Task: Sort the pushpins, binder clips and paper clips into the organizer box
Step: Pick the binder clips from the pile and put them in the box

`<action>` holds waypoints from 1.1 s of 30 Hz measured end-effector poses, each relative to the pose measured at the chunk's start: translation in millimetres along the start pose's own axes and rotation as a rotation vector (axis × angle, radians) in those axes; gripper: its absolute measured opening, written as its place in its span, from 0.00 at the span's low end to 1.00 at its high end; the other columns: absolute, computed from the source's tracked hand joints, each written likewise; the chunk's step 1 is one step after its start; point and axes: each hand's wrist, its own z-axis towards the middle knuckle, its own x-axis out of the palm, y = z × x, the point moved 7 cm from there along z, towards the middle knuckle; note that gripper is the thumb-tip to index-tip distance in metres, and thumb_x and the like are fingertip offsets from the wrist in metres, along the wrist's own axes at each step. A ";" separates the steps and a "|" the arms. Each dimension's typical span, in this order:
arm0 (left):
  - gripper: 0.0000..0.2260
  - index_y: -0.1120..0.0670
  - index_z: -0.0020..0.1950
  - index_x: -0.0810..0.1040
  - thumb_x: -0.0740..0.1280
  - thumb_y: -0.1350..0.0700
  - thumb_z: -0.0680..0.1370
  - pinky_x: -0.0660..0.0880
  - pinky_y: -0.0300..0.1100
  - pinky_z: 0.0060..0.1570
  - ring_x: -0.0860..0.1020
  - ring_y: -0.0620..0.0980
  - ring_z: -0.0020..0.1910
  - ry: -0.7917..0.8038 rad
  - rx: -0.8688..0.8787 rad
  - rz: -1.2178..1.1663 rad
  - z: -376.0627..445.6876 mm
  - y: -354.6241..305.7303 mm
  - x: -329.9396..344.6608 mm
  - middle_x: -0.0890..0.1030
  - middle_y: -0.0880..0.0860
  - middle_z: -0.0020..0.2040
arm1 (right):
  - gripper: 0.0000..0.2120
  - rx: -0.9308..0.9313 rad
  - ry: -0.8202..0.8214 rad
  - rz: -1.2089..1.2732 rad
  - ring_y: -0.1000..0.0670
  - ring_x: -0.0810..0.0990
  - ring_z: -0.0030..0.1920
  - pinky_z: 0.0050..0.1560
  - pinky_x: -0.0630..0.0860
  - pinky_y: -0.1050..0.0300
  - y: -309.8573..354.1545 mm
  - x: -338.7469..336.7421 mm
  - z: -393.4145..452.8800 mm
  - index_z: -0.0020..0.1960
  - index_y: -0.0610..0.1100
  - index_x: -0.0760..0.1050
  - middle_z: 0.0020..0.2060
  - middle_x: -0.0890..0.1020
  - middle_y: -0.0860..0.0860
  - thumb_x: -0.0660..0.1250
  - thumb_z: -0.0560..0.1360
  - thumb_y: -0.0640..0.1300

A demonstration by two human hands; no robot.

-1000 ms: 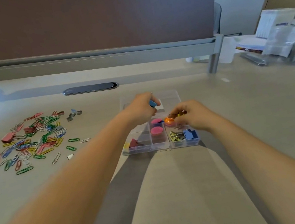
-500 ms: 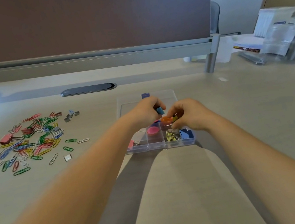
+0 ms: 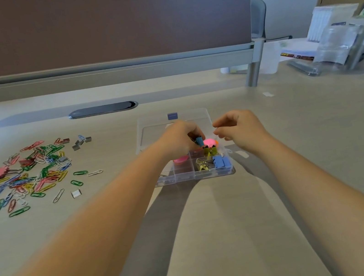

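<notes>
Blue clip (image 3: 199, 140): pinched in your left hand (image 3: 177, 139) over the box (image 3: 194, 176), mid-surface. Light, stiff, springy; hold it by the body. Right hand (image 3: 238, 129): fingers loosely curled, empty. Paper clips (image 3: 24, 178): surface's left edge, slippery.

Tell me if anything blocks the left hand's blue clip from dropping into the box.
Nothing visible does. The left hand holds the blue clip directly over the open box; the right hand hovers to the side, holding nothing visible.
</notes>
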 end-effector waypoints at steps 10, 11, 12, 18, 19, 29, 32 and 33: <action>0.18 0.57 0.65 0.74 0.65 0.67 0.76 0.68 0.35 0.51 0.75 0.52 0.61 0.021 0.028 0.120 5.7 -6.8 12.1 0.77 0.55 0.64 | 0.09 0.007 0.015 -0.052 0.50 0.76 0.47 0.53 0.74 0.57 -3.4 -1.3 -6.8 0.54 0.38 0.77 0.44 0.78 0.48 0.65 0.74 0.36; 0.19 0.57 0.65 0.74 0.64 0.68 0.76 0.69 0.35 0.51 0.75 0.52 0.61 0.020 0.022 0.099 5.6 -5.9 11.9 0.76 0.56 0.64 | 0.09 0.006 0.019 -0.052 0.50 0.76 0.47 0.53 0.74 0.57 -2.5 -1.2 -7.5 0.54 0.38 0.77 0.44 0.78 0.48 0.65 0.74 0.35; 0.19 0.58 0.66 0.73 0.62 0.70 0.76 0.70 0.36 0.52 0.75 0.52 0.62 0.020 0.015 0.069 5.3 -4.4 11.6 0.76 0.56 0.64 | 0.09 0.008 0.022 -0.051 0.50 0.76 0.47 0.53 0.74 0.57 -2.2 -1.1 -8.0 0.54 0.38 0.77 0.44 0.77 0.48 0.65 0.74 0.35; 0.19 0.61 0.68 0.69 0.61 0.69 0.77 0.70 0.35 0.55 0.72 0.53 0.65 -0.020 -0.019 -0.161 1.1 1.8 7.6 0.73 0.58 0.67 | 0.06 0.053 0.022 0.030 0.59 0.72 0.38 0.36 0.67 0.70 -8.7 2.5 -12.6 0.48 0.43 0.75 0.36 0.74 0.55 0.64 0.75 0.34; 0.19 0.61 0.69 0.68 0.61 0.69 0.77 0.70 0.35 0.55 0.71 0.53 0.66 -0.027 -0.018 -0.181 1.4 1.4 7.5 0.72 0.58 0.68 | 0.06 0.053 0.014 0.030 0.57 0.73 0.39 0.36 0.67 0.69 -9.5 1.8 -12.9 0.48 0.43 0.75 0.37 0.74 0.54 0.64 0.75 0.34; 0.23 0.56 0.75 0.59 0.55 0.67 0.80 0.63 0.42 0.70 0.64 0.51 0.73 0.029 0.002 -0.164 3.5 -2.2 18.1 0.67 0.53 0.73 | 0.05 0.048 -0.013 -0.019 0.55 0.73 0.37 0.39 0.69 0.64 -11.3 -5.7 -14.4 0.49 0.39 0.77 0.34 0.74 0.55 0.63 0.75 0.36; 0.23 0.53 0.75 0.59 0.57 0.62 0.80 0.61 0.47 0.73 0.63 0.52 0.74 0.007 -0.027 -0.053 3.2 7.5 18.1 0.65 0.51 0.75 | 0.04 0.053 -0.009 0.007 0.57 0.72 0.36 0.35 0.67 0.67 -10.6 -3.3 -14.8 0.47 0.40 0.77 0.34 0.74 0.54 0.64 0.75 0.35; 0.22 0.52 0.74 0.61 0.58 0.60 0.80 0.62 0.49 0.72 0.64 0.52 0.73 -0.032 -0.035 -0.015 3.1 11.1 14.8 0.66 0.51 0.74 | 0.04 0.057 -0.008 0.021 0.57 0.72 0.37 0.35 0.67 0.69 -10.6 -2.3 -15.3 0.46 0.41 0.76 0.34 0.74 0.54 0.64 0.75 0.35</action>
